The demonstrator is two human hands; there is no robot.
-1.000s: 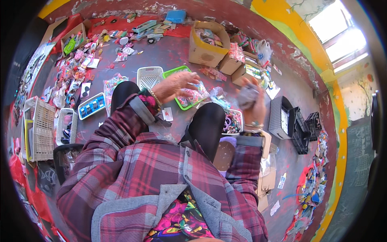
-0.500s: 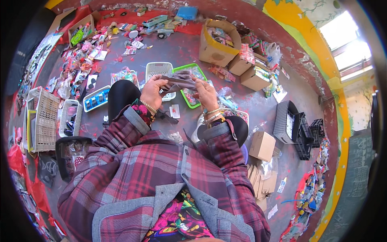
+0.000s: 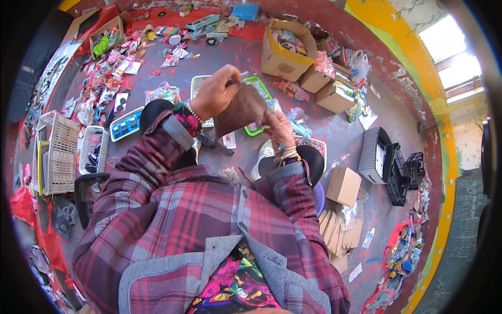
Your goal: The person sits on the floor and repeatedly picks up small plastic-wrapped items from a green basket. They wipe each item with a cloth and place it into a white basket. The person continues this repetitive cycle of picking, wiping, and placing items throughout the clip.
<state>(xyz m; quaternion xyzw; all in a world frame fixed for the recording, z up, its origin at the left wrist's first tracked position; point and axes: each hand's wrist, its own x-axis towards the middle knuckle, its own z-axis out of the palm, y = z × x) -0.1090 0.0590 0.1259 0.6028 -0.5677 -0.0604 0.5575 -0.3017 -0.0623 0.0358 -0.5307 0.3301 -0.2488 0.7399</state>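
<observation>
Above the floor between my knees, a brown piece of thin, slightly see-through cloth [image 3: 239, 111] is stretched between my two hands. My left hand [image 3: 213, 95] grips its upper left corner, with fingers closed at the top edge. At its right edge, my right hand [image 3: 279, 128] pinches the cloth between thumb and fingers. The cloth hides part of a white basket [image 3: 197, 83] and a green tray [image 3: 268, 94] holding small packaged goods. Below the cloth, a white card [image 3: 229, 139] lies beside a dark strip of material [image 3: 218, 147].
A long white basket [image 3: 94, 152] and a tray of blue-packed items [image 3: 127, 125] stand at the left. Cardboard boxes [image 3: 286, 51] sit at the far right, a closed carton [image 3: 343, 186] nearer. Black crates [image 3: 393, 170] stand farther right. Piled small goods [image 3: 112, 78] cover the far left floor.
My left hand has lifted up and to the right, and my right hand has lowered slightly and moved right. The bunched cloth is now spread into a flat panel.
</observation>
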